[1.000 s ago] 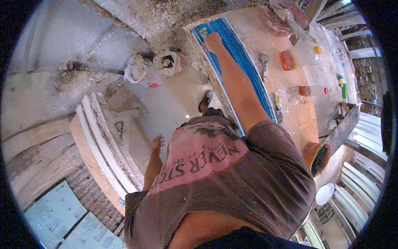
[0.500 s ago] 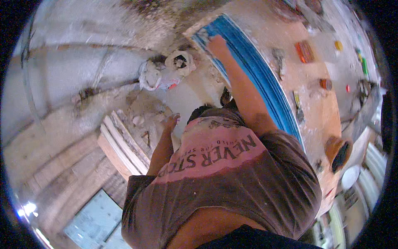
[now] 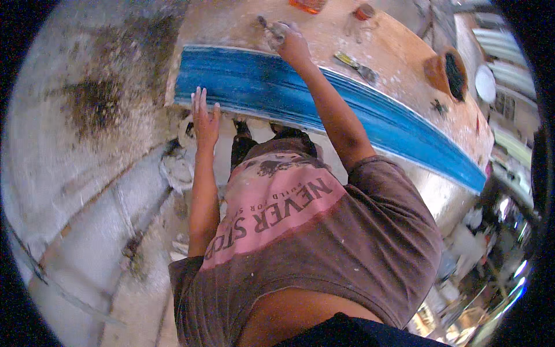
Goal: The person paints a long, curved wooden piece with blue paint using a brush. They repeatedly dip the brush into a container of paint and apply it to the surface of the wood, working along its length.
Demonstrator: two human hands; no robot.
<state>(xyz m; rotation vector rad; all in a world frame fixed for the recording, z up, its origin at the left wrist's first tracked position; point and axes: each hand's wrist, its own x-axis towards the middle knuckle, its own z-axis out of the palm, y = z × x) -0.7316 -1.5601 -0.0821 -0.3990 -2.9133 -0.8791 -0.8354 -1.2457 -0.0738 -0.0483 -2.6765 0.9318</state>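
Observation:
A long blue streaked board point(image 3: 243, 75) with pale edges lies across the workbench in front of me. My left hand point(image 3: 205, 118) is open, fingers stretched out, its fingertips at the board's near edge close to the left end. Beyond the far edge, my right hand point(image 3: 293, 45) is closed over a dusty whitish tool with a dark end point(image 3: 263, 22); its exact kind is blurred. To the right of that hand, a scraper with a yellowish handle point(image 3: 347, 59) rests on the bench, just past the board.
The brown dusty workbench point(image 3: 399, 40) carries an orange-red container point(image 3: 307, 4), a small reddish jar point(image 3: 364, 11) and a tipped brown pot with a dark mouth point(image 3: 448, 74). A stained wall point(image 3: 87, 115) stands to the left. Pale bags point(image 3: 176, 170) sit on the floor below.
The view has swung round toward the bench. My right hand has left the board's left end for the dusty tool beyond it. My left hand has risen from my side to the board's edge.

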